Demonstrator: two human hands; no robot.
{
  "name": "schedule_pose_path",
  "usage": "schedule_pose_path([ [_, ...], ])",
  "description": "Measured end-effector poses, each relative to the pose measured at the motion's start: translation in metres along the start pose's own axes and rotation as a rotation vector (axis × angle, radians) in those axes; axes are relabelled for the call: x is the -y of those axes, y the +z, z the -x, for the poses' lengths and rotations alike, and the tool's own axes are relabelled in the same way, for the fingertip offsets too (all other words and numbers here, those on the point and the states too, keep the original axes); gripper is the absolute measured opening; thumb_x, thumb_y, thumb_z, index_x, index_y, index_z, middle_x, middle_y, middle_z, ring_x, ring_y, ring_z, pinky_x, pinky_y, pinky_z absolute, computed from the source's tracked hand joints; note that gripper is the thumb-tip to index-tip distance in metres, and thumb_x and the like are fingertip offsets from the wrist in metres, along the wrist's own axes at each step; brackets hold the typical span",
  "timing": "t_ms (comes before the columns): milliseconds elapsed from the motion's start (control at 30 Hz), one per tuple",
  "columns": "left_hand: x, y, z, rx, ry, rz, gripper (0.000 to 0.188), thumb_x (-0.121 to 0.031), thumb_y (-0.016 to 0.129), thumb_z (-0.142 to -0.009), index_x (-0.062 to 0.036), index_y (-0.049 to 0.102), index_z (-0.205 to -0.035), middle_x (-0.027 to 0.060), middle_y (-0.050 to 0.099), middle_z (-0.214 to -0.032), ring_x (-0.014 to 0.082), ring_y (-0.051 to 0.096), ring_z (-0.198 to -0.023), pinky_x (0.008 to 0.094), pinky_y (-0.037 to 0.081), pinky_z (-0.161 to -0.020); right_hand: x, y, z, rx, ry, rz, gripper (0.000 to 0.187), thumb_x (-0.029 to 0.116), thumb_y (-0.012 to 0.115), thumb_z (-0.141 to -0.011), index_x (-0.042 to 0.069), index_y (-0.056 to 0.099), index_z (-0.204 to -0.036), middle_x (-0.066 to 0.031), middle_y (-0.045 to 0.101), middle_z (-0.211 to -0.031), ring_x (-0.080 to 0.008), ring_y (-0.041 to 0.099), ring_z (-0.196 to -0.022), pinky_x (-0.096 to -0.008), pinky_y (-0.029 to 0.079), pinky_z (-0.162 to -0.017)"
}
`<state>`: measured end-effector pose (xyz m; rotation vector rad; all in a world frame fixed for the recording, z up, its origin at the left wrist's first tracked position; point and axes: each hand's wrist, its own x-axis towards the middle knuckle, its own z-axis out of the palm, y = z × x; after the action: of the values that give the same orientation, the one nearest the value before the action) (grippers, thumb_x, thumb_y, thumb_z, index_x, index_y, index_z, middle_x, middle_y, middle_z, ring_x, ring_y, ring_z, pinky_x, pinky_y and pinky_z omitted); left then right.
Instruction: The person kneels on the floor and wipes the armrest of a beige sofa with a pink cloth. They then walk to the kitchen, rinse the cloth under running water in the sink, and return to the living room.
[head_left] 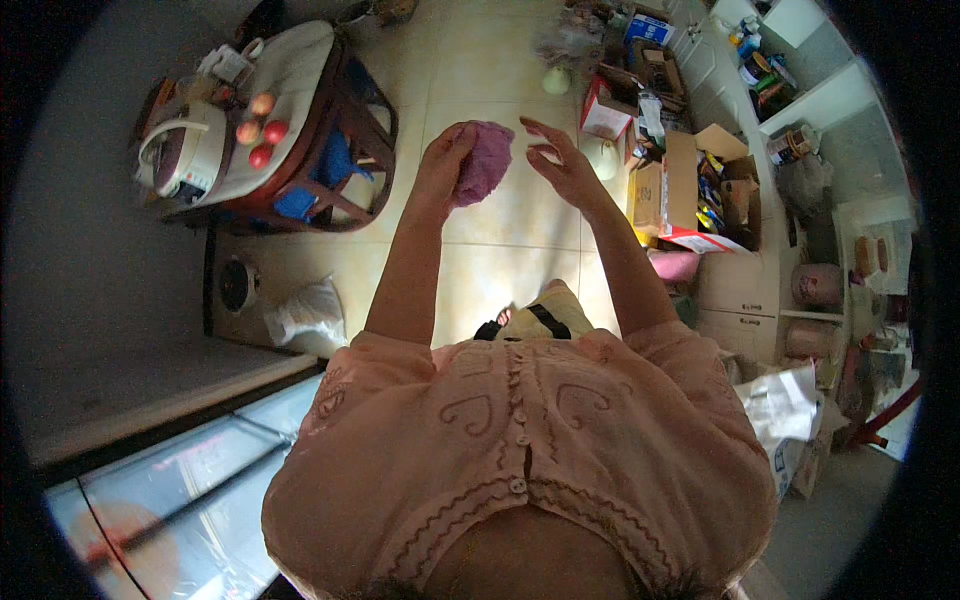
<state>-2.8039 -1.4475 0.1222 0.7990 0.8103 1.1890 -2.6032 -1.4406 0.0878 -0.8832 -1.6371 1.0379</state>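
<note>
Out in front of me, above the tiled floor, my left hand (448, 158) is closed on a crumpled purple cloth (484, 165). The cloth hangs to the right of the fingers, its surface rough and folded. Just right of it, apart from the cloth, my right hand (556, 163) is raised with its fingers spread and nothing in them.
At left stands a dark wooden table (322, 60) bearing a white rice cooker (190, 160) and several red fruits (262, 155). Open cardboard boxes (683, 180) line the right side by white cabinets (735, 285). A plastic bag (308, 312) lies on the floor at left.
</note>
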Motion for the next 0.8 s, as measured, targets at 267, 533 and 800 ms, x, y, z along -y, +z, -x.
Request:
schedule_pose_path([
  [267,-0.035,-0.009,-0.200,-0.122,0.139,-0.382,0.021,-0.020,0.060,-0.087,-0.0014,0.064,-0.095,-0.0020,0.058,-0.075,0.0059,0.050,-0.067,0.0202,0.041,-0.060,-0.066,-0.071,-0.187,0.023,0.210,0.069,0.025,0.025,0.062,-0.085,0.001,0.062,-0.094,-0.0069,0.065,-0.078,-0.0174,0.062,-0.078,-0.0295,0.050,-0.070],
  [533,-0.087,-0.066,-0.362,-0.379,0.255,-0.418,0.021,-0.020,0.063,-0.084,-0.0006,0.065,-0.094,-0.0025,0.061,-0.078,0.0052,0.051,-0.071,0.0202,0.042,-0.063,-0.123,-0.104,-0.402,0.133,0.185,0.234,0.024,0.022,0.053,-0.090,0.000,0.062,-0.093,-0.0041,0.061,-0.068,-0.0125,0.056,-0.062,-0.0279,0.046,-0.059],
  [800,-0.129,-0.150,-0.550,-0.545,0.739,-1.027,0.018,-0.007,0.058,-0.080,-0.0059,0.064,-0.097,0.0132,0.062,-0.081,0.0267,0.059,-0.074,0.0334,0.046,-0.069,-0.170,-0.069,-0.605,0.311,-0.056,-0.097,0.027,0.018,0.044,-0.093,0.012,0.055,-0.117,-0.0132,0.063,-0.094,-0.0189,0.060,-0.086,-0.0355,0.047,-0.080],
])
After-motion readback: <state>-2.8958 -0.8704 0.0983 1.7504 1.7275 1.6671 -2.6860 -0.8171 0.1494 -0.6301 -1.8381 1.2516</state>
